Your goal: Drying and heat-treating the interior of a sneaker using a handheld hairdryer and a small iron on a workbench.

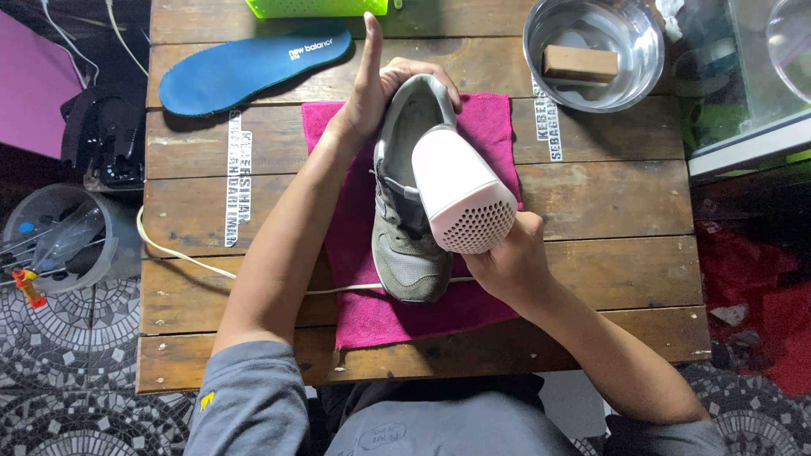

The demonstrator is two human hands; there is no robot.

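A grey sneaker (405, 245) lies on a magenta cloth (481, 127) in the middle of a wooden table (608, 203), toe toward me. My left hand (372, 89) grips the heel end of the sneaker, its thumb sticking straight up. My right hand (507, 262) holds a white hair dryer (460, 194) by its handle. The dryer's nozzle points into the shoe's opening and its perforated back faces me.
A blue insole (253, 67) lies at the far left of the table. A steel bowl (642, 76) holding a brown block (579, 63) sits at the far right. A white cord (177, 253) runs off the left edge. A green basket (317, 7) stands at the back. A tub of tools (59, 236) is on the floor to the left.
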